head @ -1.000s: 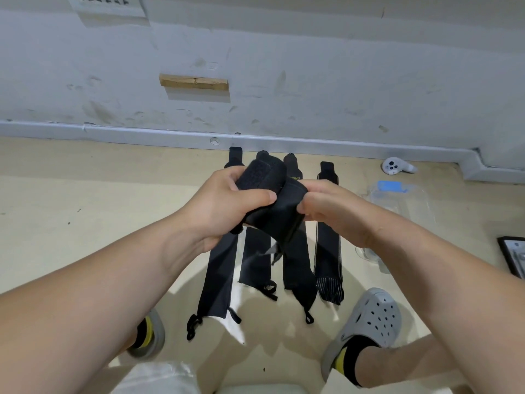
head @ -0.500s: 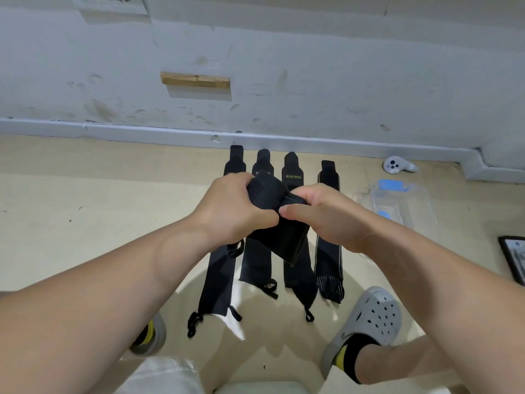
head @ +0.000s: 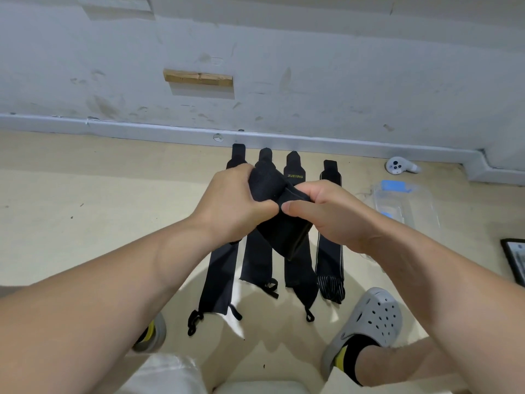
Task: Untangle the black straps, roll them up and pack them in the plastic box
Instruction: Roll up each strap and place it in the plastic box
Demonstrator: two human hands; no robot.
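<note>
A partly rolled black strap [head: 279,220] is held in the air between both hands, its loose tail hanging down. My left hand [head: 230,203] grips the rolled end from the left. My right hand [head: 326,211] pinches the strap from the right, thumb on top. Below them several black straps [head: 218,277] lie flat and side by side on the beige floor, pointing toward the wall. The clear plastic box [head: 403,206] with blue clips stands on the floor to the right of the straps.
A white controller [head: 396,166] lies by the baseboard at the right. A dark framed object [head: 515,263] sits at the right edge. My feet in grey clogs [head: 369,322] rest on the floor on both sides of the straps. The grey wall [head: 284,66] is straight ahead.
The strap has been wound tighter: the roll in my left hand has grown and the hanging tail is shorter. Both hands have drawn closer together.
</note>
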